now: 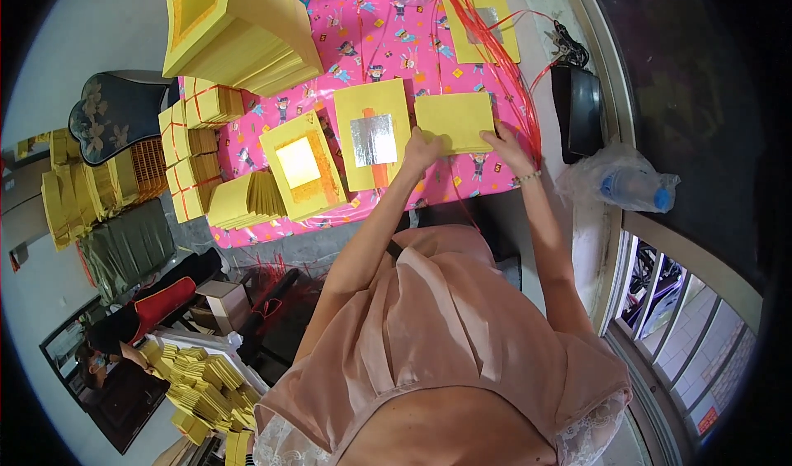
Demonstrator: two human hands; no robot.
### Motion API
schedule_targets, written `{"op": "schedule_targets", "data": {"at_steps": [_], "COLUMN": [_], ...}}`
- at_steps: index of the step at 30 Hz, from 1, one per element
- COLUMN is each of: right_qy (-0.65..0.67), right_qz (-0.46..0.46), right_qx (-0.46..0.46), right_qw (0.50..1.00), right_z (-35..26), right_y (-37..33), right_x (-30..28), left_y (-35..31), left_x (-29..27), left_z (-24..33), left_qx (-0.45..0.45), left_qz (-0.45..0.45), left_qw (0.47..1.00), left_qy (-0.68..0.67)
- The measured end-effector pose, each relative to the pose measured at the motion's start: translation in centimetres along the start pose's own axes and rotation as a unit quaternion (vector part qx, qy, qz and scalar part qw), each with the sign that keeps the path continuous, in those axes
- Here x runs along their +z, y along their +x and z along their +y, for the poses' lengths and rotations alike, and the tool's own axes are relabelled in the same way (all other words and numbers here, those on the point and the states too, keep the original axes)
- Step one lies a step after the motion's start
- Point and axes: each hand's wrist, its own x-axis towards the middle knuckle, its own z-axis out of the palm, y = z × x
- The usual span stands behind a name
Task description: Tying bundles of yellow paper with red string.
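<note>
My left hand (422,151) and my right hand (509,152) grip the two near corners of a folded stack of yellow paper (454,121), my thumbs on its edges. The stack lies on a table with a pink patterned cover (396,49). Just left of it is a yellow paper stack with a silver foil square (373,140) and an orange band. Further left lies another yellow paper stack with a bright, shiny square (298,164) edged in orange. A fanned pile of folded yellow sheets (246,201) sits at the table's near left corner.
Bundles tied with red string (186,129) line the left edge, below a tall yellow paper stack (247,41). Red plastic strands (503,61) trail down the right side, over another foil sheet. A bagged bottle (627,185) rests right. Another person (95,365) is near yellow packets, lower left.
</note>
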Motion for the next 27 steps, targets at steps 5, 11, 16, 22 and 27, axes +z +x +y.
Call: {"op": "schedule_targets", "data": {"at_steps": [5, 11, 16, 22, 27], "right_qy": [-0.059, -0.012, 0.033, 0.025, -0.043], "right_qz": [-0.041, -0.046, 0.01, 0.029, 0.017], "right_qx": [0.001, 0.044, 0.035, 0.057, 0.011], "right_qw": [0.997, 0.998, 0.999, 0.998, 0.999], "right_z": [-0.5, -1.4, 0.4, -0.3, -0.3], "right_y": [0.1, -0.4, -0.5, -0.6, 0.1], "right_x": [-0.8, -0.4, -0.3, 0.7, 0.0], "left_y": [1.3, 0.0, -0.6, -1.9, -0.9], "left_x": [1.9, 0.9, 1.5, 1.9, 2.6], "left_z": [-1.0, 0.0, 1.4, 1.3, -0.7], "left_qx": [-0.061, -0.079, -0.101, -0.135, -0.086], "left_qz": [0.007, -0.07, -0.07, -0.045, -0.061], "left_qw": [0.983, 0.956, 0.943, 0.926, 0.934], "left_qy": [-0.174, -0.274, -0.31, -0.349, -0.341]}}
